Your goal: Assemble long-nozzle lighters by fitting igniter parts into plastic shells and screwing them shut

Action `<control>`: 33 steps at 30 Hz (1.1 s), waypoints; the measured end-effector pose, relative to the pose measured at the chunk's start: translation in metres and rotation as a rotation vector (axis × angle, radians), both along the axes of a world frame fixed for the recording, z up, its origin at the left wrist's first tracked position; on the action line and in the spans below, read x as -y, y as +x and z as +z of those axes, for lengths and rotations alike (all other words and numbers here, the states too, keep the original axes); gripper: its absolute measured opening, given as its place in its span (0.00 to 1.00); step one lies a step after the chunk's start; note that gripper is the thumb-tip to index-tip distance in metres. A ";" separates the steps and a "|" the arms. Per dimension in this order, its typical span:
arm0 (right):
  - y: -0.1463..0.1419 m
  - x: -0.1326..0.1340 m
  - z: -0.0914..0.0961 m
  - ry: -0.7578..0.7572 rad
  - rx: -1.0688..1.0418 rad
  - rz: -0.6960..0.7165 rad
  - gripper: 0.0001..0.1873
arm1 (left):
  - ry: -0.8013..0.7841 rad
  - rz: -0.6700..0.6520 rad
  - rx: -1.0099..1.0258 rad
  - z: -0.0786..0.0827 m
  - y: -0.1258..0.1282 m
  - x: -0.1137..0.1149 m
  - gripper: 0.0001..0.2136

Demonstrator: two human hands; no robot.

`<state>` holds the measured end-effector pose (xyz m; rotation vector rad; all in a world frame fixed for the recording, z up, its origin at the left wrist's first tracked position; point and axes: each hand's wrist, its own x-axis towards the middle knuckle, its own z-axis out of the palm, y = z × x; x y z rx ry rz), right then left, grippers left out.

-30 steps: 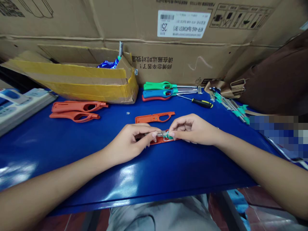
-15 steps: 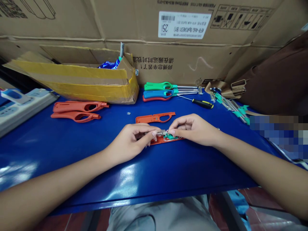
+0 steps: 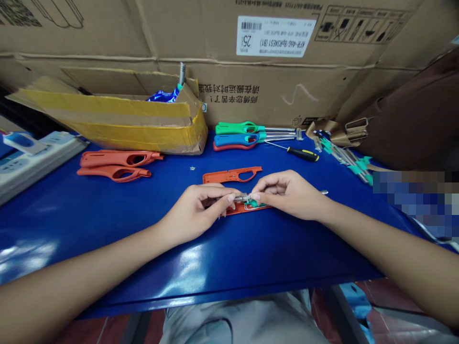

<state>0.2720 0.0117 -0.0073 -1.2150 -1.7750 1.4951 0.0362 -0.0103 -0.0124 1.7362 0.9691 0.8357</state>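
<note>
By R hand (image 3: 289,193), more rod (image 3: 324,192) vis.

two hands: one left hand (image 3: 206,210), one right hand (image 3: 287,193). one clear tube (image 3: 241,197), one green piece (image 3: 255,204). two orange half shells: one far shell (image 3: 227,177), one near shell (image 3: 234,209). two orange handles at the left: one far handle (image 3: 103,158), one near handle (image 3: 100,172). three lighters: one green lighter (image 3: 229,128), one blue lighter (image 3: 229,139), one red lighter (image 3: 229,147). one screwdriver (image 3: 303,154). two cartons: one small carton (image 3: 139,134), one big carton (image 3: 175,33), with one white label (image 3: 276,36). one table (image 3: 222,267). one power strip (image 3: 52,145). the rods (image 3: 342,156) overlap too much to count; the white bits (image 3: 192,168) are too small.
</note>
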 end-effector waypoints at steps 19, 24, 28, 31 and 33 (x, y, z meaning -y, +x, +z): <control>0.001 -0.004 0.005 0.049 0.024 0.021 0.17 | -0.110 -0.010 -0.061 0.001 -0.002 -0.006 0.14; 0.000 -0.002 0.005 0.065 0.017 0.031 0.15 | -0.067 -0.022 -0.049 0.003 -0.002 -0.003 0.13; 0.000 -0.001 0.004 0.088 0.028 0.055 0.12 | -0.060 -0.016 -0.043 0.003 -0.001 -0.002 0.12; 0.000 -0.002 0.003 0.103 0.031 0.067 0.13 | -0.052 -0.012 -0.040 0.003 -0.001 -0.002 0.12; 0.001 -0.002 0.003 0.128 0.031 0.080 0.14 | -0.041 -0.013 -0.056 0.004 -0.001 -0.002 0.13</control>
